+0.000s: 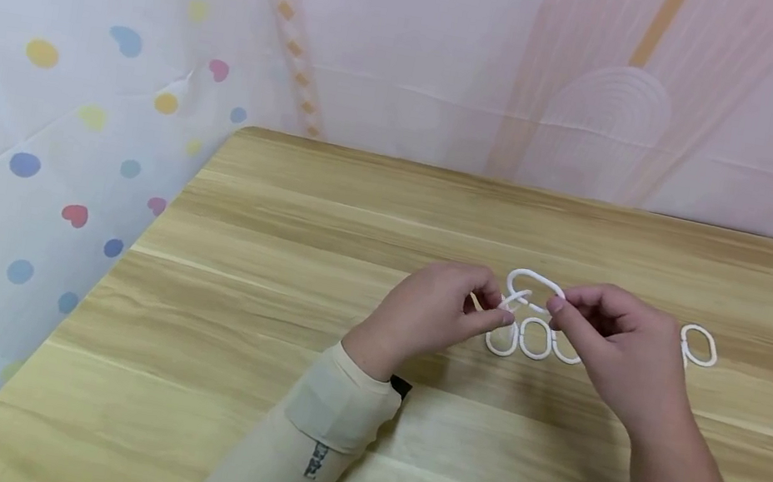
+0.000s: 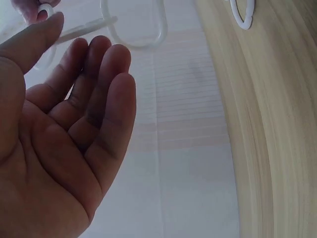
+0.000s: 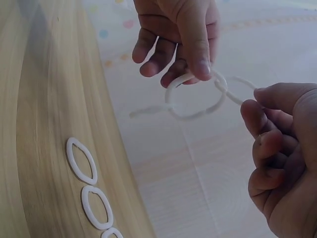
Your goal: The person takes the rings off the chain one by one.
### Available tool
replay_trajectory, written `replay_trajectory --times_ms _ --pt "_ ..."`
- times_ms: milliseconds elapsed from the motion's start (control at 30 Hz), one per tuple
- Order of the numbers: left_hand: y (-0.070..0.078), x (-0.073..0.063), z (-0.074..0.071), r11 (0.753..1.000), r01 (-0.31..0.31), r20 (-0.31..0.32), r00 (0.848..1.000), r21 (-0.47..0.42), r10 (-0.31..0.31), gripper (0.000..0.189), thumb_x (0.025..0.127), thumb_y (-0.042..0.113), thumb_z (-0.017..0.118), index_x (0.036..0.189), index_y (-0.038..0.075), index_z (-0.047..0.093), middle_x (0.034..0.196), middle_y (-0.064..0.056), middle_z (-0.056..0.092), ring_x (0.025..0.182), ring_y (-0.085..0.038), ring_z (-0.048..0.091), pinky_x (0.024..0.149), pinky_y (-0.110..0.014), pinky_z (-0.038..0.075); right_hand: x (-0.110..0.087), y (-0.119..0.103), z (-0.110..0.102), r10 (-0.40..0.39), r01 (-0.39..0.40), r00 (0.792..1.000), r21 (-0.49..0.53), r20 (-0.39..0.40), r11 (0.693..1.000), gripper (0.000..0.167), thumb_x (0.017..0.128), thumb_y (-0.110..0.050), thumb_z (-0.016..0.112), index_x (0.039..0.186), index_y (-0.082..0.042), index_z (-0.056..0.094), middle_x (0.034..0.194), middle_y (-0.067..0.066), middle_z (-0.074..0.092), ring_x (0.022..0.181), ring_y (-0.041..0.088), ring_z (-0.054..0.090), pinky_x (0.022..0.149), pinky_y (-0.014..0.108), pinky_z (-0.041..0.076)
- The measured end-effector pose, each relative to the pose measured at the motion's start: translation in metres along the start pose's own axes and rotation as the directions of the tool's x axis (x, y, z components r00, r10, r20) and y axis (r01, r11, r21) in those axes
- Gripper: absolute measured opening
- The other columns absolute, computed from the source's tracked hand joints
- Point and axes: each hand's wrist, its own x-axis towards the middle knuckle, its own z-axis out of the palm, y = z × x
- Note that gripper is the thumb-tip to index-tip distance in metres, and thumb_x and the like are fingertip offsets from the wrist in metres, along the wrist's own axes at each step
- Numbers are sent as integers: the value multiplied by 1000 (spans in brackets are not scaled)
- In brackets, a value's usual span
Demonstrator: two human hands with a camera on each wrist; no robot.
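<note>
White oval plastic chain links are in both hands above the table. My left hand (image 1: 432,307) pinches one link (image 3: 193,117) between thumb and fingers. It is hooked with a second link (image 1: 539,275), whose right end my right hand (image 1: 623,350) pinches between thumb and forefinger. In the left wrist view another link (image 2: 161,29) hangs from the far end of the one the left hand (image 2: 69,134) grips. In the right wrist view the hooked ends meet between the left hand (image 3: 176,34) and the right hand (image 3: 292,158).
Several white links lie in a row on the wooden table (image 1: 256,296), among them one link (image 1: 538,320) below the hands. The right hand partly covers the row; another link (image 1: 716,356) shows to its right. Patterned cloth (image 1: 424,53) hangs behind and left.
</note>
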Motion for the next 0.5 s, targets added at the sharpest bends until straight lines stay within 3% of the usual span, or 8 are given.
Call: replay_trajectory --times_ms 200,500 --pt "-1 -1 0 998 -54 -33 998 34 55 14 96 31 70 96 16 71 90 7 71 77 -6 62 71 -19 49 0 -2 2 19 -19 1000 -8 17 1000 6 89 -8 77 86 -3 75 71 -14 68 57 2 56 49 17 39" --pt "3 -2 -3 997 -68 -72 995 21 69 9 98 26 68 98 18 73 89 9 71 78 -4 62 70 -20 48 1 0 0 36 -36 999 -37 3 999 7 89 -9 77 82 -7 74 70 -10 69 56 1 55 48 17 38"
